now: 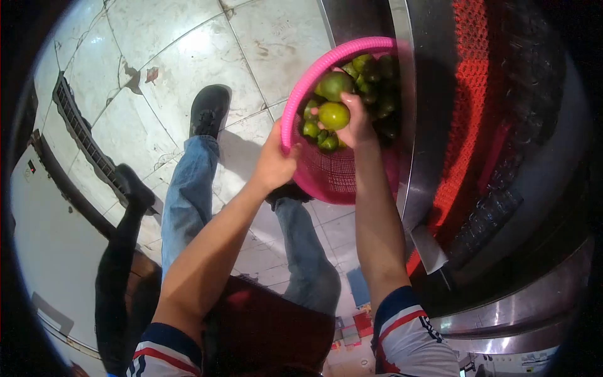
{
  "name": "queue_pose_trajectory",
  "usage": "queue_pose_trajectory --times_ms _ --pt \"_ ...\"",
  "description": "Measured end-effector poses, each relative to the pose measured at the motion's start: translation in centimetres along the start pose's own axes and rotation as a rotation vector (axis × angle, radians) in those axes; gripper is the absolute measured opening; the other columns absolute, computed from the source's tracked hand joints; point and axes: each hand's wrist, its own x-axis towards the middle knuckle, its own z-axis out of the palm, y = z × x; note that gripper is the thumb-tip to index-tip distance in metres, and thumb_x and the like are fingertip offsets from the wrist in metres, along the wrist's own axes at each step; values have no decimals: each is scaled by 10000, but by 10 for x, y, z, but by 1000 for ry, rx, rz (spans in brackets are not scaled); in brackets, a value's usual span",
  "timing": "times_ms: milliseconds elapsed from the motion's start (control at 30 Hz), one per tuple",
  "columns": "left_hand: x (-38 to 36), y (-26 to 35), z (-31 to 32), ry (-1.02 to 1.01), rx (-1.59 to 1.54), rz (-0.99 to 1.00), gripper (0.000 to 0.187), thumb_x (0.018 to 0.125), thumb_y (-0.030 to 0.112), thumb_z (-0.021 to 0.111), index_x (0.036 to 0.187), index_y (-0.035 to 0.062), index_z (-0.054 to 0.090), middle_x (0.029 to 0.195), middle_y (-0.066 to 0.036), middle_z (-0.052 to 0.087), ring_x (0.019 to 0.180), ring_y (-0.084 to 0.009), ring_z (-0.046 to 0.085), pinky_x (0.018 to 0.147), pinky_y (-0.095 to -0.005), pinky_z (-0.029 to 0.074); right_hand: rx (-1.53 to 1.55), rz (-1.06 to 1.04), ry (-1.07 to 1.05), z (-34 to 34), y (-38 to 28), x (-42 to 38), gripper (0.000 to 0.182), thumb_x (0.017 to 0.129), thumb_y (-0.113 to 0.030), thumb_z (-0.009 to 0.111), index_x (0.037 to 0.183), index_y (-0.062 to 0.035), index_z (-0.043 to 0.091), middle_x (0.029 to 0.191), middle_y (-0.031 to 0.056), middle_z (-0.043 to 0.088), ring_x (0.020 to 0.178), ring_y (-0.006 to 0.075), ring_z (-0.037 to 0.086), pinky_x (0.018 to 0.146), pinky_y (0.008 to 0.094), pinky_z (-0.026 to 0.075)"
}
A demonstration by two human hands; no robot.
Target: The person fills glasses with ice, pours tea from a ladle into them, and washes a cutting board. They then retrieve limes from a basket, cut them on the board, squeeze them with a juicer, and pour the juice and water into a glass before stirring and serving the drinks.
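Note:
A pink plastic basket with a thick rim and mesh wall is tilted, its mouth facing me. My left hand is closed around its left rim. Inside, toward the far side, lie several green citrus fruits, some in shadow. My right hand reaches into the basket, with fingers curled around a yellow-green citrus fruit. A larger, darker green fruit sits against the thumb of that hand. The fingertips are partly hidden behind the fruit.
A steel counter edge runs along the basket's right side, with red netting beyond it. White floor tiles lie below. Another person's leg and dark shoe are at left, by a floor drain grate and a white appliance.

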Motion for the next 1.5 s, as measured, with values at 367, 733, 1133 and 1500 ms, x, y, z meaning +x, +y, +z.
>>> queue_pose_trajectory --times_ms 367,733,1133,1500 --pt "6 -10 2 -45 -49 20 538 887 -40 522 1382 13 316 1263 -134 504 1165 -206 490 1012 -337 386 -1442 -747 481 14 4 -17 410 886 -388 653 1136 -75 565 1057 122 625 908 283 623 822 383 498" --pt "7 -11 9 -48 -47 26 561 854 -25 527 1382 3 339 1295 -131 492 1205 -218 465 1050 -341 350 -615 252 772 -23 -50 47 817 797 -641 613 1436 -241 297 1380 119 397 1159 353 475 796 537 509" --pt "6 7 19 -45 -242 -174 547 930 201 583 1404 94 332 1239 -90 526 1123 -208 494 957 -369 422 -439 -40 817 5 -60 36 657 826 -495 676 1357 -206 419 1312 63 469 1100 297 528 645 453 563" --pt "0 28 51 -209 -1104 -407 735 940 603 371 1430 57 330 1434 -135 409 1303 -308 405 1090 -503 323 42 55 484 77 101 -248 557 876 -294 535 1367 -79 384 1190 149 560 910 287 631 786 437 543"
